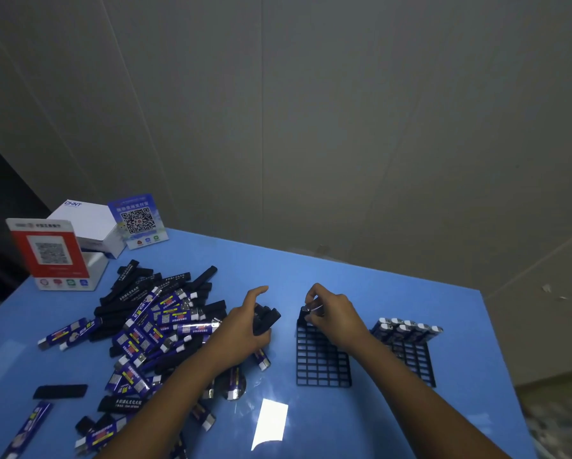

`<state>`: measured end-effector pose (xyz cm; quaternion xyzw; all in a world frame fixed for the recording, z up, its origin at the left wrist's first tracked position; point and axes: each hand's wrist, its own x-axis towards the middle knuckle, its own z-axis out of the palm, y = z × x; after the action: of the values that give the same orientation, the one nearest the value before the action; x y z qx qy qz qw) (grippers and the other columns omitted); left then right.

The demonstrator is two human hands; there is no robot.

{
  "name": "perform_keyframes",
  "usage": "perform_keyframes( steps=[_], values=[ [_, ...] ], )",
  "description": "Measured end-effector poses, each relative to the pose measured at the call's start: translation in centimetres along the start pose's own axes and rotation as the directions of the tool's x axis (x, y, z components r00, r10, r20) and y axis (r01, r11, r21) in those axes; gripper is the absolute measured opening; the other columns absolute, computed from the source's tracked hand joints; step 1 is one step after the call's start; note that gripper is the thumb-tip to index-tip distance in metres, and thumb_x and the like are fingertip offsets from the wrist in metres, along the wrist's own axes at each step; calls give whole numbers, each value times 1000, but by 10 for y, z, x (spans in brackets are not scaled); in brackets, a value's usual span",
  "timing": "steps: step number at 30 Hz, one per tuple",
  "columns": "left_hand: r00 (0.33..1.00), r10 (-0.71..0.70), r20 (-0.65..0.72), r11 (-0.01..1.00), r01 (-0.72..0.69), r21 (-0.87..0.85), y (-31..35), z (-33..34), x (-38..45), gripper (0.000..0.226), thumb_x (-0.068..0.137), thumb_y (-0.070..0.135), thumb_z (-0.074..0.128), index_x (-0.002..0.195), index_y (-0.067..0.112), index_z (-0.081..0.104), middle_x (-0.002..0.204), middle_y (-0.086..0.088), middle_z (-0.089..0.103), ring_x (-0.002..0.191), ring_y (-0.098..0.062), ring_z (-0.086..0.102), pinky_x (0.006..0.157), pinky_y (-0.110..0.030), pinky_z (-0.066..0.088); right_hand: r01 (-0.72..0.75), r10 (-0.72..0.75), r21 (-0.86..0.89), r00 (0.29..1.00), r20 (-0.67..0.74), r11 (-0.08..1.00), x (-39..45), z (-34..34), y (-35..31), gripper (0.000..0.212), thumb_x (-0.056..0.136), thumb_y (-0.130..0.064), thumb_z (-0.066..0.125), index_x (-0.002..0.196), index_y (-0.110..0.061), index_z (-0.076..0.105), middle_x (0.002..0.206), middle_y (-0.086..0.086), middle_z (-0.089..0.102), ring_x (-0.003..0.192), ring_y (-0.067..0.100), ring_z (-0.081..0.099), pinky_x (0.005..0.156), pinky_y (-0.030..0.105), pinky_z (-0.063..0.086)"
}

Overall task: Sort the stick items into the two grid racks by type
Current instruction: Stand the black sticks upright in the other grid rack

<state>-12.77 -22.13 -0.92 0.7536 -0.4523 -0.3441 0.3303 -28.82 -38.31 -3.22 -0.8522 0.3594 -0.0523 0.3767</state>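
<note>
Seated over a glossy blue tabletop (394, 293), a person worked with both bare hands apart, each busy with black sticks. Their left hand (244, 329) gripped a small bundle of matte black stick items (266, 318), fingers curled around them while the index finger pointed forward. Their right hand (331, 313) pinched a single black stick with a silvery tip (307, 311) at the far left corner of a black plastic grid rack (321, 359), which otherwise showed open cells. Whether the stick was already seated in a cell could not be told.

Just to the right of that rack, and partly hidden by the right forearm, stood a second black grid rack (413, 356), its far rows holding upright blue-wrapped sticks with silver and white tops (407, 327).

To the left, a loose heap of unsorted sticks (152, 326) spread across the table, black ones mixed with blue printed ones, with a few strays lying apart near the front left edge. Among them was a flat black stick (60, 391) lying alone.

At the far left corner sat a white cardboard box with blue lettering (89, 223), with a red-and-white QR code stand (51, 253) in front of it and a blue QR code sign (138, 220) beside it. A bright rectangle of reflected light (271, 422) lay on the table near the front edge.
</note>
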Motion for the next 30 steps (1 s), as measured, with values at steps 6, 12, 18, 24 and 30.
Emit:
perform_keyframes(
  steps=[6,12,18,24,30],
  values=[
    [1000,16,7,1000,-16,6,3,4,4,82,85,13,68,149,34,21,77,6,55,60,-4,54,56,-14,42,43,-32,124,995,-94,991,-9,-20,-3,20,86,-11,74,97,-21,60,97,-5,67,89,10,65,79,25,56],
    [998,60,13,998,-60,-4,17,15,4,79,85,15,69,147,35,23,79,6,56,65,-7,55,59,-15,44,41,-43,340,999,-1,940,-26,-34,-21,8,85,-17,77,90,-22,73,86,-1,74,82,14,70,82,29,59],
    [997,80,23,997,-80,2,29,26,1,80,85,17,70,147,34,23,81,6,59,68,-7,59,60,-13,43,12,-60,476,995,85,879,-47,-37,-35,15,84,-16,80,98,-12,73,87,6,75,82,14,72,78,23,57],
    [991,123,45,992,-124,15,38,35,-4,82,85,23,72,148,34,22,86,12,60,75,-2,61,67,-13,45,2,-44,458,996,82,889,-57,-38,-34,18,83,-14,81,97,-13,71,85,4,74,82,15,73,77,23,57],
    [995,94,30,995,-94,16,36,34,-11,84,82,29,77,146,38,23,91,10,63,81,-3,64,71,-13,48,-15,-36,481,995,97,876,-58,-50,-29,13,87,-9,74,94,-19,76,80,-2,71,77,10,68,76,23,54]
  ],
)
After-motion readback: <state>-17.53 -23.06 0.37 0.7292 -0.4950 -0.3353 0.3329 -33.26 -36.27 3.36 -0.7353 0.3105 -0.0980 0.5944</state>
